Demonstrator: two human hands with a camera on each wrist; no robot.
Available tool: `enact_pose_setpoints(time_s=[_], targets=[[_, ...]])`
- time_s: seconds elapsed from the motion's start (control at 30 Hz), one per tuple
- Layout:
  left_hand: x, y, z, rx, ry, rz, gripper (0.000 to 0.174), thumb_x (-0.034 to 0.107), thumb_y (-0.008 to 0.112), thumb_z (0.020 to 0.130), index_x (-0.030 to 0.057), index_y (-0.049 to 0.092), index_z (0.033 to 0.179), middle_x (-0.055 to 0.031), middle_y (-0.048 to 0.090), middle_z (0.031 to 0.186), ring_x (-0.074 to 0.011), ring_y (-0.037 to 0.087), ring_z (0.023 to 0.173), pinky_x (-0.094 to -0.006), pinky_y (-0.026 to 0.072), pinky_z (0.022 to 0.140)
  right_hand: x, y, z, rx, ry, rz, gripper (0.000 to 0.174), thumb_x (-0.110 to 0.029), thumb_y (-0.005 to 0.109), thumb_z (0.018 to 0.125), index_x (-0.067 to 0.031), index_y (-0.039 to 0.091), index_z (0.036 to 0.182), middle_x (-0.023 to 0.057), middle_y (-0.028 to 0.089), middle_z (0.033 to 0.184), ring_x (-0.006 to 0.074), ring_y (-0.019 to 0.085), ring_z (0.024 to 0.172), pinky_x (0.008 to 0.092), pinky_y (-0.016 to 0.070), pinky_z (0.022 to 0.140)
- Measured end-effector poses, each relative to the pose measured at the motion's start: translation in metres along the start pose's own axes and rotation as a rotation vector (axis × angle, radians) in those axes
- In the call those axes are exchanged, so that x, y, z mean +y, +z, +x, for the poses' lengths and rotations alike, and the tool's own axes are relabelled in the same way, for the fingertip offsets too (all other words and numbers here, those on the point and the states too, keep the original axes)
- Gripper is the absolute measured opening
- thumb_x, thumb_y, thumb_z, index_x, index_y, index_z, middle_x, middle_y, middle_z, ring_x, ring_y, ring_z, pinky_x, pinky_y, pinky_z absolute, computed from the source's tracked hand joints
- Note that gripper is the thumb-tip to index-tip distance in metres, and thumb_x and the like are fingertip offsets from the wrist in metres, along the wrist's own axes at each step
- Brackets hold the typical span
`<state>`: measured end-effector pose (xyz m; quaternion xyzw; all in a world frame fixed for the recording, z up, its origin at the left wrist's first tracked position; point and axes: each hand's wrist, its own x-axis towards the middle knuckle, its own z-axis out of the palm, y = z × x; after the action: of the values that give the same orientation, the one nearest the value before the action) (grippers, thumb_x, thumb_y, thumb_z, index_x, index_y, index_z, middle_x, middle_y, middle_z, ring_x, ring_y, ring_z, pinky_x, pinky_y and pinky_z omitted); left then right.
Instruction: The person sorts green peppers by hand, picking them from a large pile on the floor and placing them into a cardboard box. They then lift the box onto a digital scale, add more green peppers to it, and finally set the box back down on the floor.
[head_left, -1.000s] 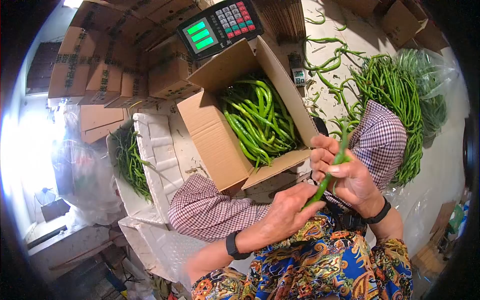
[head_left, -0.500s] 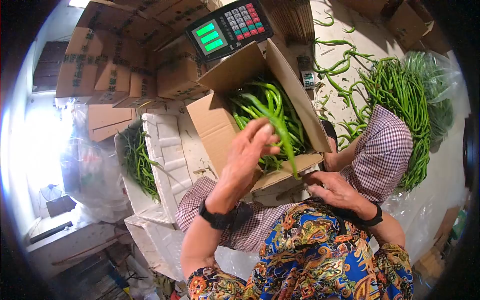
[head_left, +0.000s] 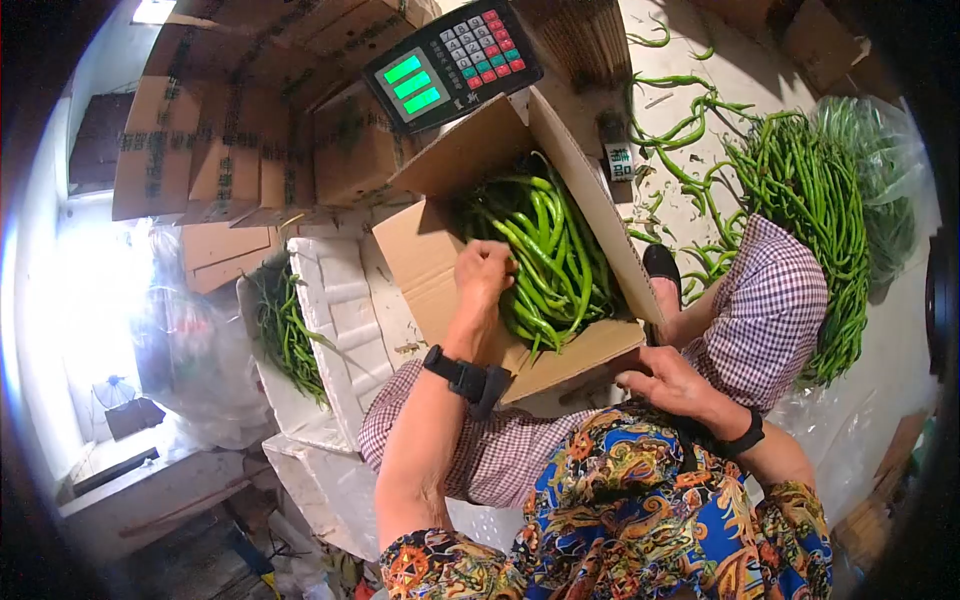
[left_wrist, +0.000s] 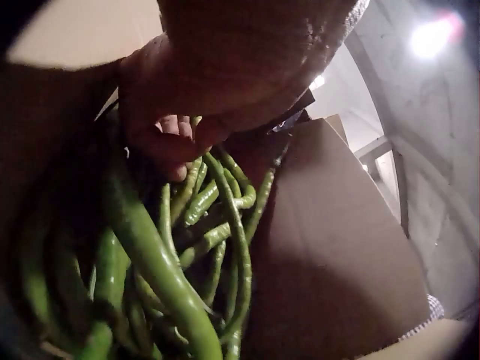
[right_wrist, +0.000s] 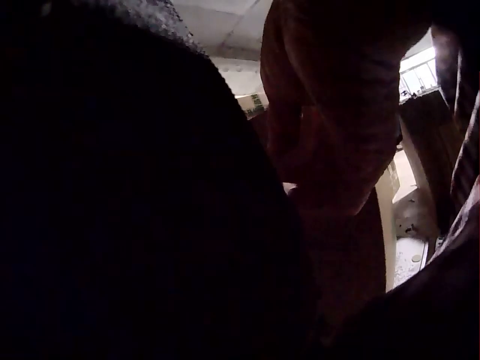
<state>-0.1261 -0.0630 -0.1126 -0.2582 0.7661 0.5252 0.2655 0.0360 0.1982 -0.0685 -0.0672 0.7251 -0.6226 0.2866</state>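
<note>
An open cardboard box [head_left: 415,262] stands in front of the person, with long green chili peppers [head_left: 555,245] heaped inside it. The left hand [head_left: 485,270] reaches into its left side, fingers curled among the peppers. In the left wrist view, the bent fingers [left_wrist: 176,139] pinch a thin green pepper end, while a thick pepper [left_wrist: 154,251] lies closer to the camera. The right hand [head_left: 675,382] rests by the box's front flap [head_left: 590,355], thumb apart from loosely bent fingers. The right wrist view shows this hand [right_wrist: 330,112] in deep shadow beside cardboard.
A scale display with keypad [head_left: 455,62] stands behind the box. Bundled peppers [head_left: 810,220] and loose peppers [head_left: 690,130] lie right. A white foam box [head_left: 340,310] with more peppers [head_left: 285,320] is left, below stacked cartons [head_left: 210,140]. The knees [head_left: 765,310] flank the box.
Both hands held one pepper near the lap; the left hand then carried it over the box and has moved down to the box's left side. The right hand came down beside the front flap.
</note>
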Motion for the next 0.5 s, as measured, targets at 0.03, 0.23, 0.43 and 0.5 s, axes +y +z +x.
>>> enact_pose_setpoints(time_s=[0.03,0.23,0.43,0.5], targets=[[0.007,0.007,-0.011,0.104,0.054,-0.093,0.028,0.025,0.066,0.088,0.0022,0.056,0.075,-0.0027,0.059,0.067,-0.0099,0.054,0.055,-0.0242,0.0423,0.049,0.012,0.001,-0.001,-0.044,0.132,-0.041,0.033,-0.022,0.06,0.088,0.0061,0.058,0.106,0.0209,0.061,0.087,0.0271,0.057,0.079,0.0378,0.0456,0.07],[-0.004,0.02,0.032,0.251,0.192,0.212,0.032,0.026,0.068,0.085,0.0002,0.057,0.069,-0.0033,0.057,0.063,-0.0124,0.054,0.054,-0.0276,0.0405,0.047,-0.008,0.005,0.011,-0.178,0.268,-0.224,0.04,-0.03,0.063,0.086,0.0092,0.055,0.09,0.0257,0.051,0.066,0.0385,0.054,0.064,0.046,0.0397,0.059],[0.031,-0.01,-0.03,0.181,0.125,-0.256,0.019,0.019,0.061,0.085,0.0001,0.06,0.09,-0.0101,0.065,0.08,-0.017,0.065,0.072,-0.027,0.0519,0.061,0.017,0.007,0.002,0.011,0.081,0.054,0.03,-0.021,0.059,0.087,0.0065,0.058,0.1,0.0217,0.059,0.078,0.029,0.057,0.071,0.0419,0.043,0.064],[0.041,-0.024,-0.063,0.129,0.209,-0.329,0.018,0.019,0.062,0.087,0.0026,0.058,0.095,-0.0078,0.064,0.084,-0.0165,0.064,0.073,-0.0262,0.0532,0.061,-0.008,-0.001,0.006,-0.051,0.089,0.191,0.033,-0.014,0.056,0.087,0.0037,0.056,0.115,0.0203,0.063,0.099,0.0283,0.061,0.086,0.0374,0.0467,0.077]])
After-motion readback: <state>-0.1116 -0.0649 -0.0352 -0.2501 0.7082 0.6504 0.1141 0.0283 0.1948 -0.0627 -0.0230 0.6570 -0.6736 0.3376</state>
